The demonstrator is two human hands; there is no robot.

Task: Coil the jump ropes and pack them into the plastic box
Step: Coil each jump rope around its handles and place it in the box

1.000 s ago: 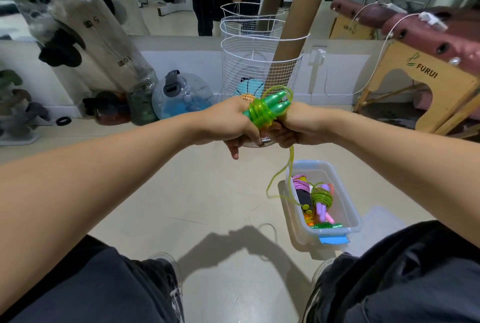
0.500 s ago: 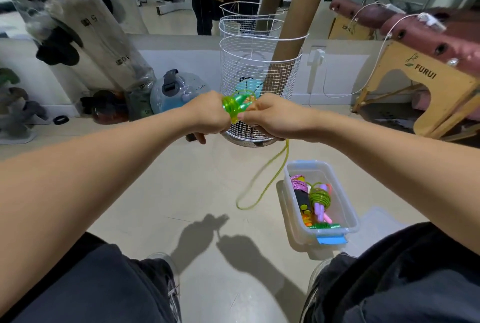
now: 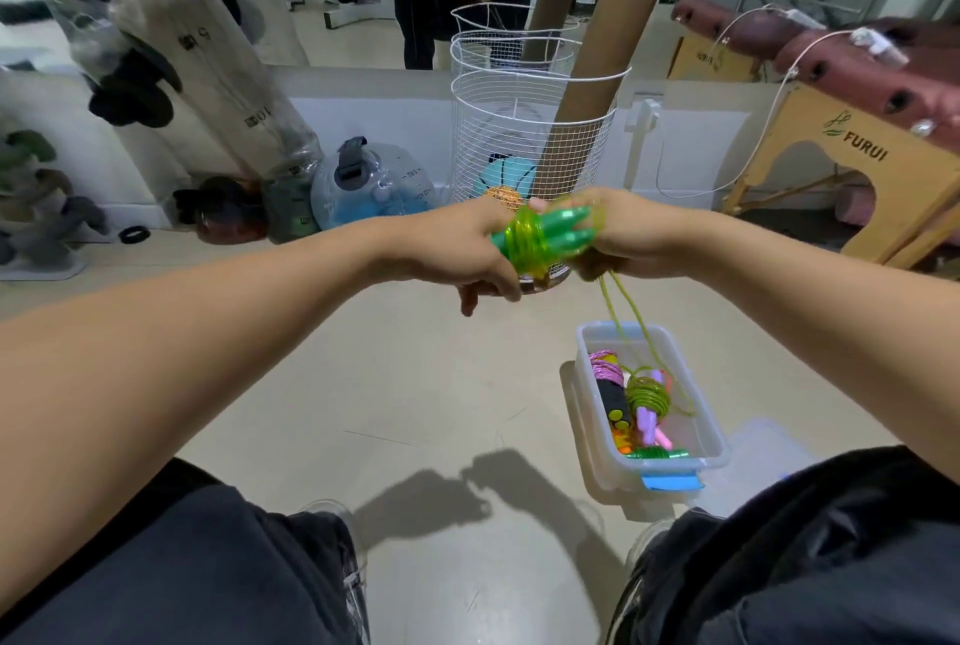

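Note:
A green jump rope (image 3: 545, 242) is held out in front of me, its two green handles side by side with cord wound around them. My left hand (image 3: 457, 249) grips the handle ends. My right hand (image 3: 631, 239) closes on the tips and the loose cord, which hangs in a loop down to the clear plastic box (image 3: 711, 429) on the floor. Inside the box lie coiled ropes: a pink one (image 3: 605, 369), a green one (image 3: 647, 395) and a black handle.
A white wire basket (image 3: 524, 125) with cardboard tubes stands just behind my hands. A blue water jug (image 3: 374, 187) and wrapped rolls lean at the left. A wooden massage table (image 3: 852, 161) is at the right. A mirror above shows a person. My knees frame the bottom.
My hands circled while winding: they dipped left half a second ago and are back at the centre. More cord is wrapped on the handles and the hanging loop is shorter.

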